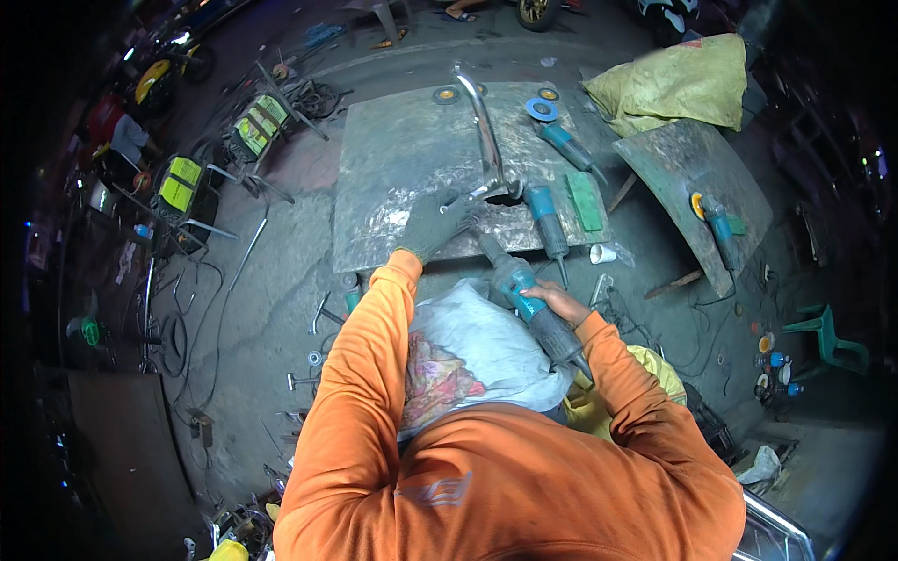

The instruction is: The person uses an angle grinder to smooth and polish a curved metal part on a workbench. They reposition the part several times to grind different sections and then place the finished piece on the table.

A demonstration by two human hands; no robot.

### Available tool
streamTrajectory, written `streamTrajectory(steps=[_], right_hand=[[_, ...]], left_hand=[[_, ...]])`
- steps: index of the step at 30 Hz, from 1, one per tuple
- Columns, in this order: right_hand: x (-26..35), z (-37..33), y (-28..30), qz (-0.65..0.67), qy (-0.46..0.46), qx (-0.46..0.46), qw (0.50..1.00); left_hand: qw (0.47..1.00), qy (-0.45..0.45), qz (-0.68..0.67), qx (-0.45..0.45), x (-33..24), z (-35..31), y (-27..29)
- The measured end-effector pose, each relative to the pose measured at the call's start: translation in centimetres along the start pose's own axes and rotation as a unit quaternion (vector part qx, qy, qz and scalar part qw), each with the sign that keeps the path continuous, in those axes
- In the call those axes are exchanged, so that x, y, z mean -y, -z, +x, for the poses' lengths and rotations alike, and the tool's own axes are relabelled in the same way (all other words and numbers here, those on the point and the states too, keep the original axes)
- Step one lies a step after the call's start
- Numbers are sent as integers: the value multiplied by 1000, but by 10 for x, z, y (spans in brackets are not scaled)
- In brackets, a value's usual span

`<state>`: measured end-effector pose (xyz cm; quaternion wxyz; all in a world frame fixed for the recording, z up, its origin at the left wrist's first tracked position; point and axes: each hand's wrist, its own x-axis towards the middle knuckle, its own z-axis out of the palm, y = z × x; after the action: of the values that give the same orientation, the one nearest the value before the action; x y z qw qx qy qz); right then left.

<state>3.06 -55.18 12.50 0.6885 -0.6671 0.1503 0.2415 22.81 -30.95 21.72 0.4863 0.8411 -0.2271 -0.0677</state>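
A pale cloth (486,327) covers the lap, below both hands. Just above it, the bare right hand (554,301) curls around the barrel of a teal-and-black straight die grinder (526,297), its nose slanting toward the left hand; whether its tip touches anything is unclear. The grinder looks rigid and fairly heavy, best held around the thick barrel, clear of the nose.

Ahead and to the left, the gloved left hand (438,222) closes on the near fitting of a bent chrome tube (487,136), which runs away from it over the metal-topped bench (374,150). The tube seems stiff and hard, probably slippery along its polished length, so the knobbly near end offers the surer hold.

Right of the left hand lie another teal power tool (545,220) and a green pad (585,201). Farther off rest an angle grinder (566,148) and, beyond the tube, an abrasive disc (446,94).
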Motion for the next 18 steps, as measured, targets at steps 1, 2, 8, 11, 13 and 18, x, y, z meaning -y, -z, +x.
streamTrajectory(steps=[1,2,8,11,13,18], right_hand=[[2,-1,0,12,2,-1,1000],[5,-5,0,34,-15,7,999],[36,-24,5,159,-157,18,975],[40,-23,9,183,-179,17,967],[35,-21,10,189,-190,6,963],[20,-16,7,298,-193,75,932]], left_hand=[[1000,18,2,15,4,-1,2],[999,22,1,29,8,-3,4],[996,-54,69,18,8,6,5],[993,-25,90,-68,-2,18,-11],[990,11,78,-121,-5,30,-22],[996,13,-3,-85,-3,56,-33]])
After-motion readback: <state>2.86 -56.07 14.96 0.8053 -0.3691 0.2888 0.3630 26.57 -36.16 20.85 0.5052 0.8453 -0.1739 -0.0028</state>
